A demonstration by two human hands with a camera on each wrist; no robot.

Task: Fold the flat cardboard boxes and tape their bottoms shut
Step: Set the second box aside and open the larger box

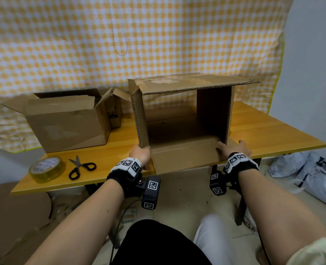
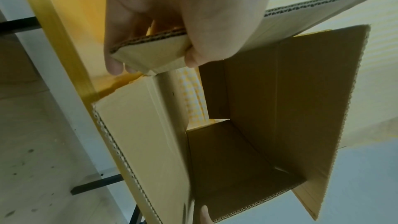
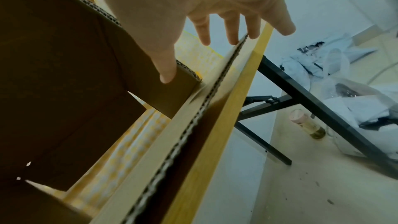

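Left hand (image 1: pixel 141 154) grips a flap of the box (image 1: pixel 181 119) on the table (image 1: pixel 273 134); right hand (image 1: pixel 234 149), fingers straight, touches its right flap.

I'm looking at a yellow-and-white checked cloth (image 1: pixel 82 44) hanging across the wall behind a wooden table (image 1: pixel 273 134) that is standing on black metal legs (image 3: pixel 280 74). A pale wall (image 1: pixel 315 54) is showing to the right. The beige floor (image 1: pixel 187 197) is carrying what may be crumpled plastic bags (image 1: pixel 307 173), though the view is blurring them.
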